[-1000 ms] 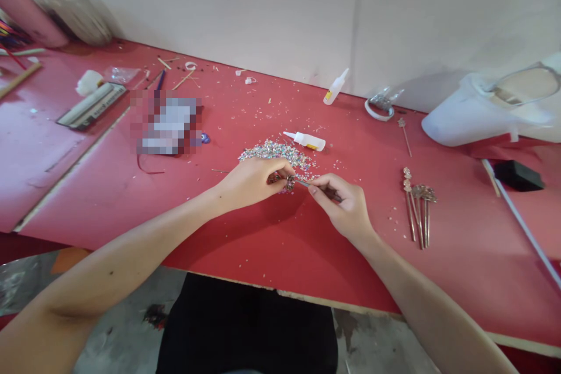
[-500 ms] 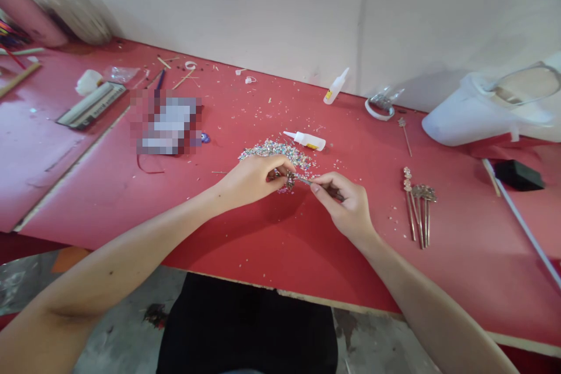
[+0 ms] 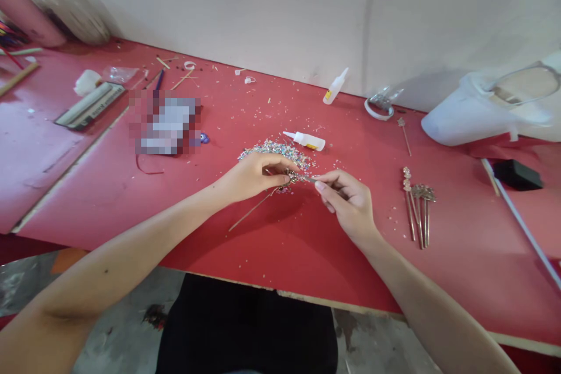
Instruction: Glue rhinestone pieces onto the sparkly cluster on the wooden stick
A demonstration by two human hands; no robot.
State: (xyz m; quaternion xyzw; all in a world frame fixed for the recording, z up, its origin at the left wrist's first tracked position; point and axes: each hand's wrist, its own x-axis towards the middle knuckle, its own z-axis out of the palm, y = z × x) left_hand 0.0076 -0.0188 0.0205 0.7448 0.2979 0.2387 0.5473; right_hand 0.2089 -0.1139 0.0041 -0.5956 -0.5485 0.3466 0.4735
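My left hand [image 3: 260, 175] pinches a hair stick [image 3: 250, 214] by its ornate metal head between thumb and fingers. The thin stem slants down to the lower left, over the red table. Closed around slim grey metal tweezers [image 3: 310, 179], my right hand [image 3: 344, 196] keeps their tip at the ornament's right side. Fingers partly cover both the ornament and the tweezers. Just behind my hands spreads a pile of small glittery, multicoloured stones [image 3: 278, 149]. A white glue bottle [image 3: 310, 141] lies on its side beside that pile.
Several metal hair sticks [image 3: 421, 216] lie to the right, with a single one [image 3: 404, 134] farther back. Another glue bottle [image 3: 336, 86] stands near the wall. A white bucket [image 3: 458, 108] and black block [image 3: 518, 175] sit right; a narrow box [image 3: 91, 106] lies left.
The hair stick has turned in my left hand, so its stem now shows pointing toward the lower left. My right hand has shifted slightly right with the tweezers.
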